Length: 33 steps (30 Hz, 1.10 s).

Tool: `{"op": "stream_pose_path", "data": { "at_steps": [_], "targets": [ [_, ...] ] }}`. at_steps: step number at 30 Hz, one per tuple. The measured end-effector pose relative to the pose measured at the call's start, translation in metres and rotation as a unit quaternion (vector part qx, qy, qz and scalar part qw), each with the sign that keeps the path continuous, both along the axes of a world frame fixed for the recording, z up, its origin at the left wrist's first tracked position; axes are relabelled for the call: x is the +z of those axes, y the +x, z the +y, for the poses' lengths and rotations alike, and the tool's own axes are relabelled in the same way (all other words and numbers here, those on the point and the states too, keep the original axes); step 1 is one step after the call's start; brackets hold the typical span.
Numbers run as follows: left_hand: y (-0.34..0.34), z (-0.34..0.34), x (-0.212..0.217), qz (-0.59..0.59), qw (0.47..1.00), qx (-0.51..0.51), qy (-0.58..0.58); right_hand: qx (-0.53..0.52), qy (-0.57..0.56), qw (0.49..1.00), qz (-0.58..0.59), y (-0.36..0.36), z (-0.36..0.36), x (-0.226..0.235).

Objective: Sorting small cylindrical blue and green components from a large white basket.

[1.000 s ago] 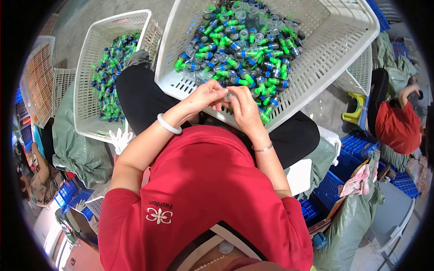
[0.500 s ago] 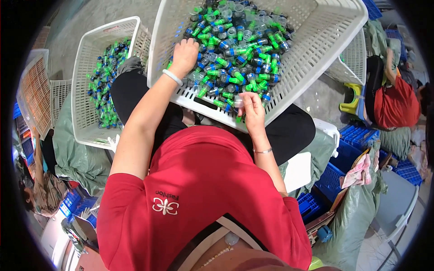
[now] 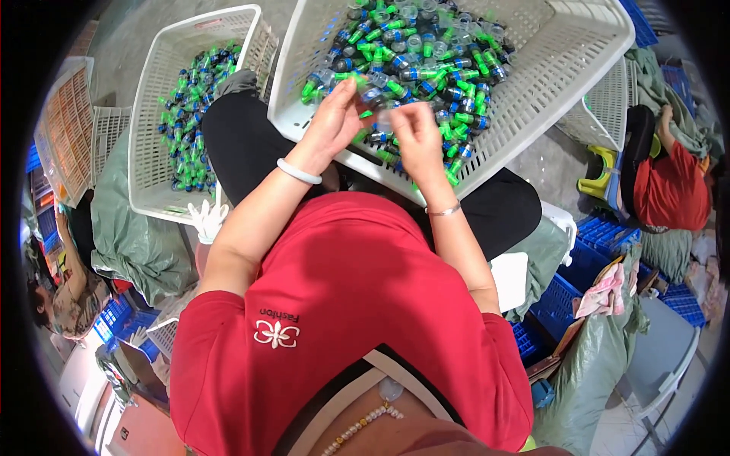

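Forearms are brought up from the lower edge, past the red shirt, and both hands are met over the near rim of the big white basket (image 3: 578,68) propped on the lap. Left hand (image 3: 331,121) is curled, its fingers pinched together on a small green-and-clear part (image 3: 363,93). Right hand (image 3: 414,137) is cupped just beside it, fingers closed on what looks like a clear piece, though that can't really be made out. Best done with the two bits kept right over the heap of green and blue parts (image 3: 426,53), so drops are caught. Further left, a second white basket (image 3: 190,114) is half filled.
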<state>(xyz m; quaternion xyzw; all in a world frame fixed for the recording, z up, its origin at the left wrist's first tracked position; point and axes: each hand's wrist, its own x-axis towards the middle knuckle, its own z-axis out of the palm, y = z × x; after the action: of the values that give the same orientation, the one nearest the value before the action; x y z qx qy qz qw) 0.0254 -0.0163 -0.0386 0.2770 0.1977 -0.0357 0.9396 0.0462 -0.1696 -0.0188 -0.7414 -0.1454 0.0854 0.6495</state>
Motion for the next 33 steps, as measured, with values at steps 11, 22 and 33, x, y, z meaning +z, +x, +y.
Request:
{"op": "stream_pose_path", "data": {
  "at_steps": [11, 22, 33],
  "targets": [
    [-0.018, 0.003, 0.032, 0.008, 0.914, -0.092, 0.395, -0.004, -0.046, 0.999, -0.029, 0.008, -0.012, 0.023],
    [-0.030, -0.023, 0.028, -0.069, 0.747, -0.012, 0.661, -0.007, -0.227, 0.973, -0.041, -0.012, 0.004, 0.019],
    [-0.051, -0.023, 0.005, -0.117, 0.776, -0.063, 0.616, 0.228, -0.293, 0.904, -0.212, -0.025, -0.035, 0.014]
  ]
}}
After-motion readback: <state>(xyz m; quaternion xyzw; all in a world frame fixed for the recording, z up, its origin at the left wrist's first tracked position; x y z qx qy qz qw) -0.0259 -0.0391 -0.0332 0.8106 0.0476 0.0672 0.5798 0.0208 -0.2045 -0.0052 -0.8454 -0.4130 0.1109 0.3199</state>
